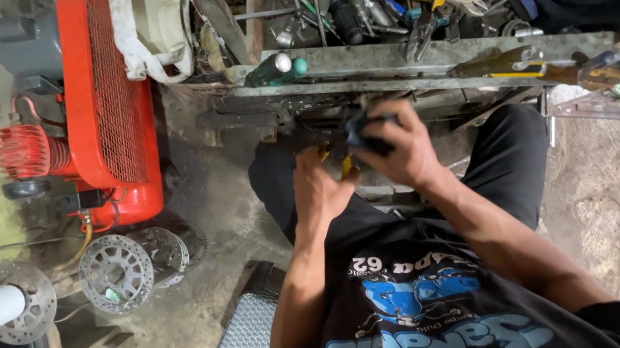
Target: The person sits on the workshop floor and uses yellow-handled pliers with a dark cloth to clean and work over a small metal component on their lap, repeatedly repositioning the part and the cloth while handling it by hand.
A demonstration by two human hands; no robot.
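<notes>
Inspector: Dirt floor (186,340) carries a red compressor (102,100); beyond it stands the cluttered worktop (426,60).

Technician: Right hand (404,151) is clamped over a dark, blurred part (364,132) just below the worktop edge. Left hand (321,189) is closed on a yellow-handled tool (346,164).

Inspector: Axis?

Technician: Cannot tell; the part is mostly covered. Good practice is probably to brace it firmly and work the tool squarely.

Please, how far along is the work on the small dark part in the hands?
Done: no finished result shows, so earlier steps cannot be judged. In hand: the right hand grips the small dark part in front of the cluttered workbench, and the left hand holds a yellow-handled tool just below it. Left: the part is not yet set down, so the work seems midway.
</notes>
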